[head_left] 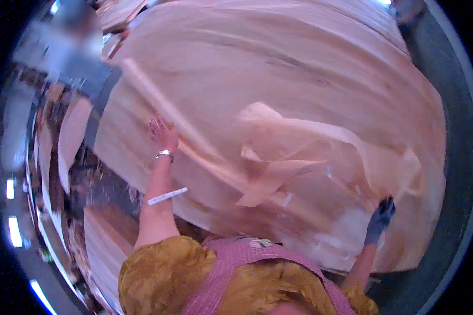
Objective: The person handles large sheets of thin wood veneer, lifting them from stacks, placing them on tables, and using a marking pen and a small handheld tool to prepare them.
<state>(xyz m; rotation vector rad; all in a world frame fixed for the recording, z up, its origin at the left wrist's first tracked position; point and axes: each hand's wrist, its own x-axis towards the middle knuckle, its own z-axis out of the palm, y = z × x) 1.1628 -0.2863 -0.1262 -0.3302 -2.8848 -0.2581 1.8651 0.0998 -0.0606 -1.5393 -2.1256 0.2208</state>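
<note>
One long pale strip [181, 125] is lying just right of our spread, nearer left hand [164, 135], slanting forward past its fingertips, while we cannot tell whether our gloved right hand [382, 216] is pinching anything.

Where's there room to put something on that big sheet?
The big sheet is widely bare above the crumpled pieces, right of the long strip. A smaller patch lies left of the left hand. It's crowded from those pieces to the gloved right hand.
</note>
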